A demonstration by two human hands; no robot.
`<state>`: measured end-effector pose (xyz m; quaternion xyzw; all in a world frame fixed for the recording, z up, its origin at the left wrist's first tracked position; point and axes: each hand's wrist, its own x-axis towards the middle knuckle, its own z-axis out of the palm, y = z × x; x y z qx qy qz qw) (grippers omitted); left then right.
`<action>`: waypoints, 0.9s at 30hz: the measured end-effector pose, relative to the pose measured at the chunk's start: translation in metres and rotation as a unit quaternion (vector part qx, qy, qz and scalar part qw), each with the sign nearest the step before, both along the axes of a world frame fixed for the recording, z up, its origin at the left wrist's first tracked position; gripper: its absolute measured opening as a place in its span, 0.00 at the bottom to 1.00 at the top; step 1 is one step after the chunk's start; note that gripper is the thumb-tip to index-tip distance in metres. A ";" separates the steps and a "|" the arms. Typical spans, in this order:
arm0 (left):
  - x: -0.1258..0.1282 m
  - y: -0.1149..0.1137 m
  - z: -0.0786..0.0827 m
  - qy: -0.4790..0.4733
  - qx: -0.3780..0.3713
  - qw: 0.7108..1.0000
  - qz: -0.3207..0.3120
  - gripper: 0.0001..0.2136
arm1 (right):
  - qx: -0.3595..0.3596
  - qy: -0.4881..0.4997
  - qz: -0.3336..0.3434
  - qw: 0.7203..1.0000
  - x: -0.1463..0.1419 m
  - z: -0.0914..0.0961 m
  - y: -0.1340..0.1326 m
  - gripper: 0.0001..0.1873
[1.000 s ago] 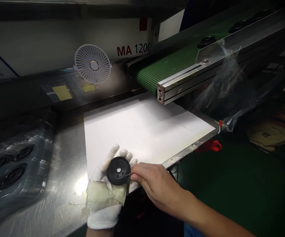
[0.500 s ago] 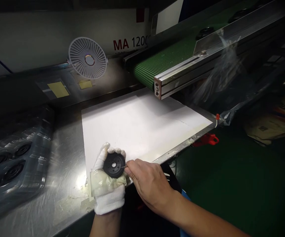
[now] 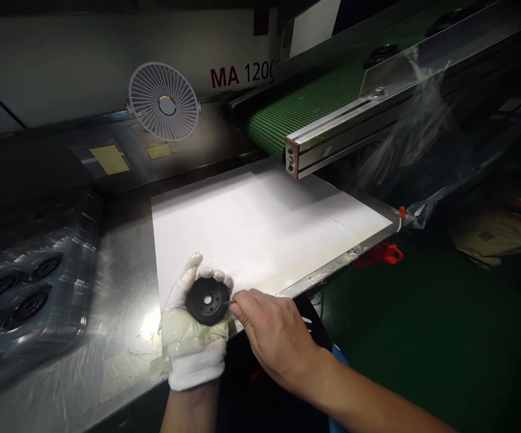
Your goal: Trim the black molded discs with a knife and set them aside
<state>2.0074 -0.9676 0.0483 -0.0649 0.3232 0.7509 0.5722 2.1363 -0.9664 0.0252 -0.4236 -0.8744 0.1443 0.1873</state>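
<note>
A black round disc-shaped part (image 3: 201,310) with a centre hole and several smaller holes lies in my left hand (image 3: 188,325). That hand wears a white glove with a yellowish film over its palm, and the fingers curl round the disc's far rim. My bare right hand (image 3: 274,328) pinches a thin metal tool (image 3: 227,302), whose tip meets the disc's right edge. Most of the tool is hidden in the fingers, so its kind does not show. Both hands are at the front edge of a white sheet (image 3: 215,222) on the metal table.
A clear plastic tray (image 3: 82,294) with several black round parts stands left. At the back are a small white fan (image 3: 165,103) and a green conveyor belt (image 3: 301,108) carrying black parts. Clear plastic film (image 3: 418,132) hangs from the conveyor's side. A red-handled object (image 3: 384,254) sticks out below the table edge.
The left hand and disc have shifted slightly left, and its thumb is lifted farther from the disc. The right hand still holds the tool at the disc's edge. The view has moved slightly.
</note>
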 end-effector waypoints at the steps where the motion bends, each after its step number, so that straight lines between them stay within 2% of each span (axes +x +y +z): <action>1: 0.001 0.002 -0.001 -0.007 -0.016 1.000 0.014 0.10 | 0.000 0.001 0.001 1.000 -0.002 -0.001 -0.002 0.14; 3: 0.002 0.006 -0.002 -0.021 -0.041 0.998 0.036 0.07 | -0.002 0.000 0.002 1.000 -0.005 -0.003 -0.006 0.14; 6: 0.003 0.004 -0.004 -0.002 -0.021 0.998 0.053 0.08 | -0.015 -0.001 0.012 1.000 -0.007 -0.004 -0.008 0.13; 10: 0.001 -0.004 -0.004 -0.001 0.007 0.999 -0.049 0.17 | -0.016 -0.005 0.002 1.000 -0.001 -0.003 -0.002 0.13; 12: 0.000 -0.005 -0.004 -0.013 0.017 0.998 -0.063 0.17 | -0.016 -0.012 -0.015 1.000 0.002 -0.002 0.000 0.13; 19: 0.005 0.009 -0.012 -0.043 0.008 0.999 0.018 0.04 | -0.030 -0.011 -0.015 0.999 -0.004 -0.006 -0.006 0.12; 22: 0.005 0.008 -0.015 -0.023 0.017 0.998 0.049 0.04 | -0.024 -0.010 -0.009 1.000 -0.006 -0.008 -0.009 0.11; 23: 0.005 0.007 -0.015 -0.014 0.015 0.999 0.039 0.06 | -0.023 -0.010 -0.009 1.000 -0.006 -0.008 -0.008 0.11; 27: 0.000 0.000 -0.014 -0.011 -0.001 0.996 -0.083 0.16 | -0.019 -0.004 -0.017 1.000 0.000 -0.007 -0.002 0.13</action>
